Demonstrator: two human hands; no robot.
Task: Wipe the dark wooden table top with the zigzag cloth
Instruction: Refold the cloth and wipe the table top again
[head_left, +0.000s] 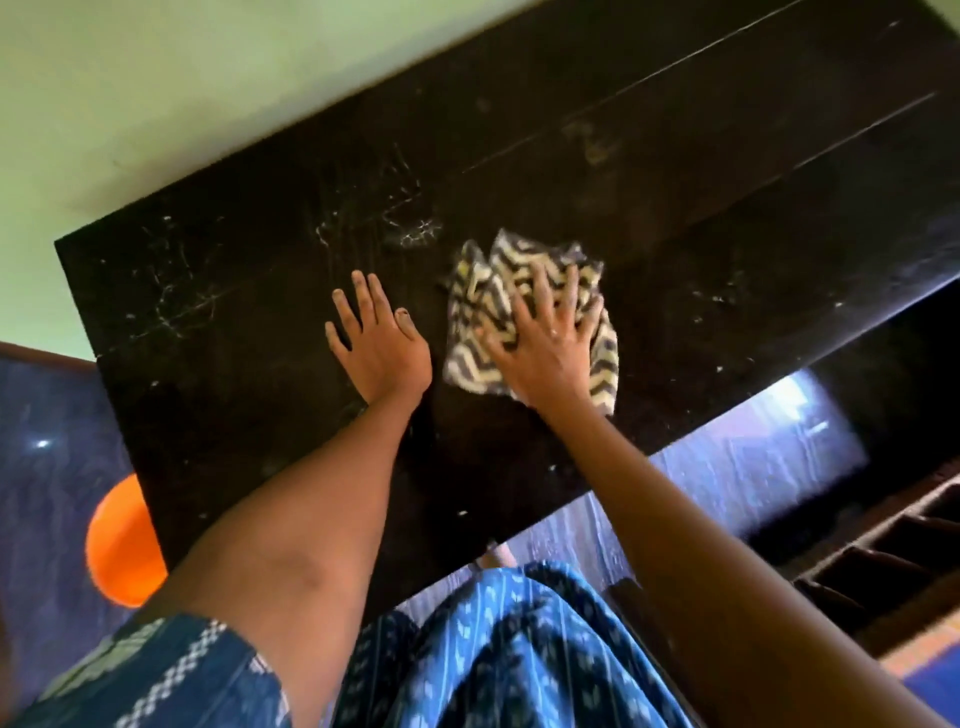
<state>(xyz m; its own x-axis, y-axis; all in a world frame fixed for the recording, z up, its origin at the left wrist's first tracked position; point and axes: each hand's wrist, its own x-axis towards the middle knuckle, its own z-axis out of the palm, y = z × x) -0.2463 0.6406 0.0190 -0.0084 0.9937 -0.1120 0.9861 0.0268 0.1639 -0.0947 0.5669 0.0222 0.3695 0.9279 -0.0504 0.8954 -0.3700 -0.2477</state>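
The dark wooden table top (675, 171) fills the middle of the view, with pale scratches and specks on its left part. A crumpled cloth with a grey and yellow zigzag pattern (480, 291) lies near the table's middle. My right hand (548, 343) presses flat on the cloth with its fingers spread. My left hand (376, 340) rests flat on the bare wood just left of the cloth, fingers straight, apart from the cloth.
A green wall (156, 78) runs behind the table's far edge. An orange round container (122, 543) sits on the shiny dark floor (47, 415) by the table's left end. A dark wooden rack (883, 561) stands at the lower right. Blue patterned clothing (493, 649) is below the near edge.
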